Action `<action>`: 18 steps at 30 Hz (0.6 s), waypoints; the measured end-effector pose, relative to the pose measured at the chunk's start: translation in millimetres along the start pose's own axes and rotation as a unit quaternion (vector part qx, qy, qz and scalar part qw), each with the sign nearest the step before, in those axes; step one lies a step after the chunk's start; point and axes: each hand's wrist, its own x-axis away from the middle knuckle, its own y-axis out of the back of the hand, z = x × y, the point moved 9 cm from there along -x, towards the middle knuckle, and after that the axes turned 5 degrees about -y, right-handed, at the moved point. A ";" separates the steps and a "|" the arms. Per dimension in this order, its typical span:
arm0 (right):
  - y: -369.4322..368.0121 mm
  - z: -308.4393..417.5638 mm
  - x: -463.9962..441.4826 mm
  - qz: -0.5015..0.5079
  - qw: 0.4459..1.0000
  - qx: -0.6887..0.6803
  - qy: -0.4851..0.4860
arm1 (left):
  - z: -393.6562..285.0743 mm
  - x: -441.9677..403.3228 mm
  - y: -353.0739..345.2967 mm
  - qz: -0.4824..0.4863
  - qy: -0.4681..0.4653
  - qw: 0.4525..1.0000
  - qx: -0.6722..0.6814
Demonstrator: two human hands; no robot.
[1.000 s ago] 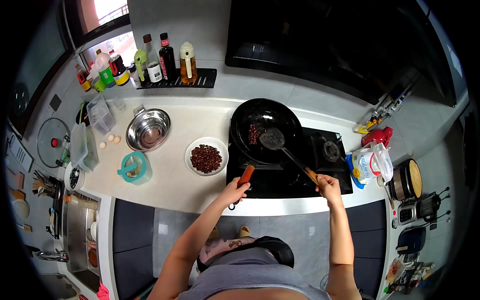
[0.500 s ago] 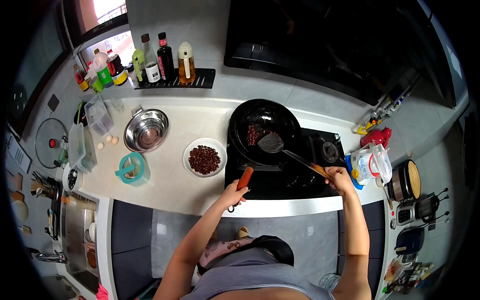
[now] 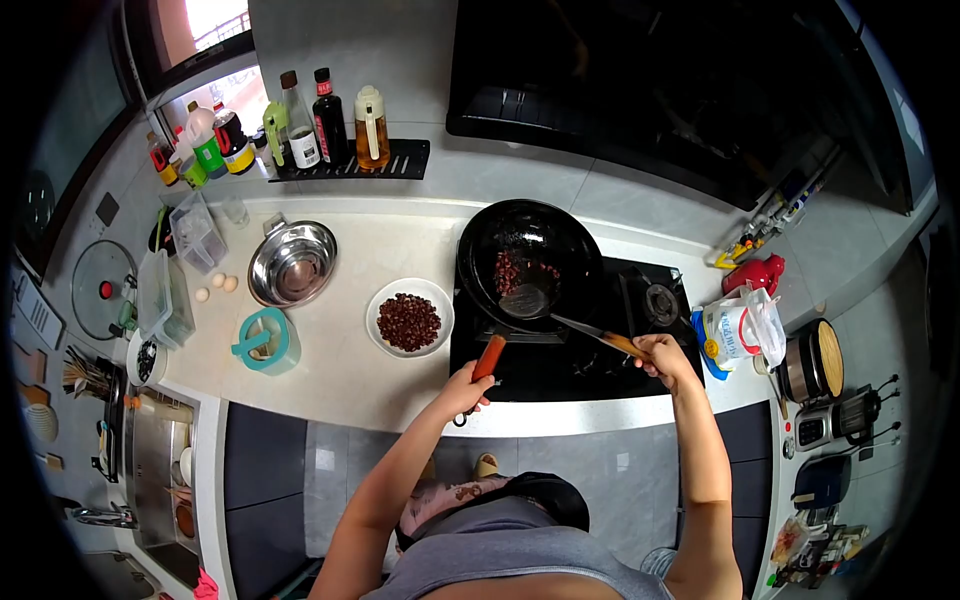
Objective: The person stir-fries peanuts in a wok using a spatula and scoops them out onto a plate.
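Note:
A black wok sits on the black glass stove. My left hand is wrapped round the wok's reddish-brown wooden handle. In my right hand is the wooden grip of a spatula; its metal blade rests low inside the wok. Dark red beans lie in the wok, left of centre, with a few more to the right. Left of the stove stands a white plate heaped with dark red beans.
On the counter are a metal bowl, a teal-lidded jug, eggs and plastic containers. Bottles stand on a black wall rack. A white bag and a red object are right of the stove.
The spatula blade has moved left and down inside the wok, towards its near side. My right hand went right, then slightly back left. My left hand stays on the wok handle.

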 end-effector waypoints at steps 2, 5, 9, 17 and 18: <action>-9.4 -5.2 -6.3 -0.001 1.000 -0.020 -0.009 | 0.2 -0.6 -0.5 0.006 0.002 1.000 -0.011; -37.3 -12.2 -23.1 -0.011 0.996 -0.089 0.000 | 5.4 -4.6 -0.5 0.020 0.000 1.000 -0.022; -70.9 -18.1 -49.2 -0.031 0.988 -0.148 0.008 | 8.0 -5.8 -1.6 0.018 0.003 1.000 -0.017; -95.4 -15.1 -76.6 -0.046 0.972 -0.212 0.093 | 6.4 -3.9 -1.7 0.031 0.011 0.999 -0.023; -95.2 -17.3 -79.5 -0.047 0.971 -0.212 0.103 | 6.0 -2.8 -1.7 0.029 0.011 0.999 -0.022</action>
